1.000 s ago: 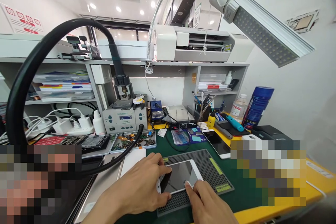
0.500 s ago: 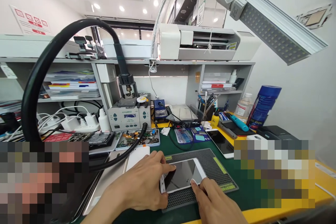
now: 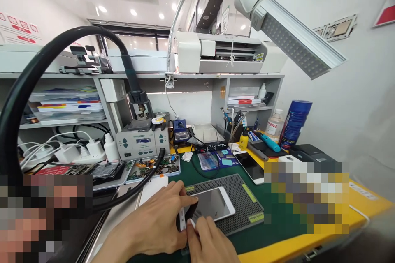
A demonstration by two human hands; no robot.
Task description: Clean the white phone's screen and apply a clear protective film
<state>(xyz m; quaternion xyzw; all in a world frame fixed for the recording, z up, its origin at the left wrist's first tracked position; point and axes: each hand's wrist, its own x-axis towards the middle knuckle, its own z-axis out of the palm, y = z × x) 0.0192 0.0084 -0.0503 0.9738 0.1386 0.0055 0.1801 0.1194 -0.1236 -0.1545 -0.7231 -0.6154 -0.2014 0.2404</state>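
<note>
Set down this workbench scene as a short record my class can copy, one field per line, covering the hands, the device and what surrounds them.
Device: white-framed device, dark screen facing up
Under it: gray patterned mat on a green surface
Left hand: gripping the device's left end
Right hand: fingertips at the near edge, by the left hand; any small tool unclear
Right of mat, farther back: second white-framed device
Behind: gray control unit
Overhead, right: lamp
</note>
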